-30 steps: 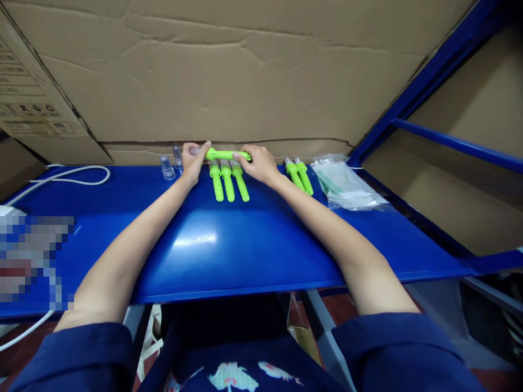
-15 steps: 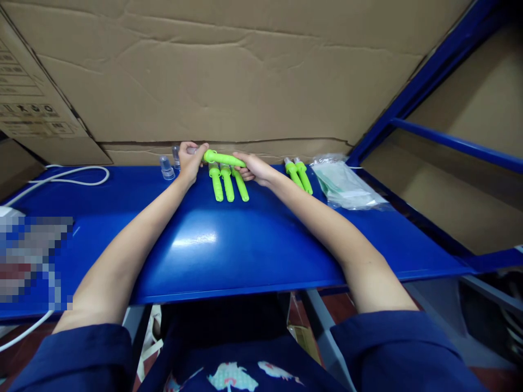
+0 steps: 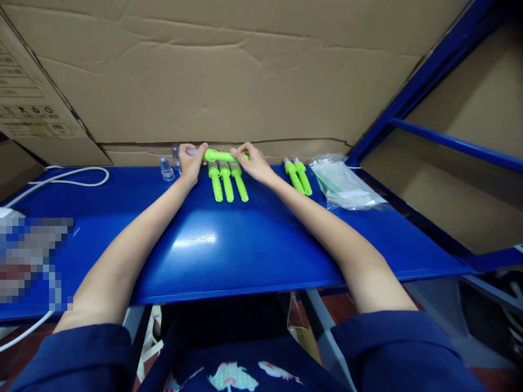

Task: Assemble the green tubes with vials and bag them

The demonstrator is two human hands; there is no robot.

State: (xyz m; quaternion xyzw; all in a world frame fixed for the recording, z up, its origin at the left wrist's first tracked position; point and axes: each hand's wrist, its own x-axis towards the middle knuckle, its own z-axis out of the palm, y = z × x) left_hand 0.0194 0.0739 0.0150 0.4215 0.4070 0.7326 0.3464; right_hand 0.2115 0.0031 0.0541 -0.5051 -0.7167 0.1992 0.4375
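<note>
A lime-green plastic stick [image 3: 223, 156], with a ribbed body and a collar, lies level between my two hands. Around its collared, clear left end, my left hand [image 3: 191, 161] is closed. The fingers of my right hand [image 3: 251, 162] pinch its right end. Just below the held stick, three similar green sticks [image 3: 227, 186] rest side by side on the blue table [image 3: 245, 245], their clear ends pointing away from me. Two small clear caps [image 3: 165, 169] stand left of my left hand, the farther one partly behind it.
Two more green sticks [image 3: 301, 178] lie to the right, beside a clear plastic bag [image 3: 347, 182] with something white and green inside. A white cable [image 3: 87, 174] loops at the left. Cardboard [image 3: 245, 81] walls the back; a blue metal frame [image 3: 420, 81] rises at the right.
My right hand has shifted its grip on the stick's right end, its fingers lifting and now coming from above. The left hand has barely moved.
</note>
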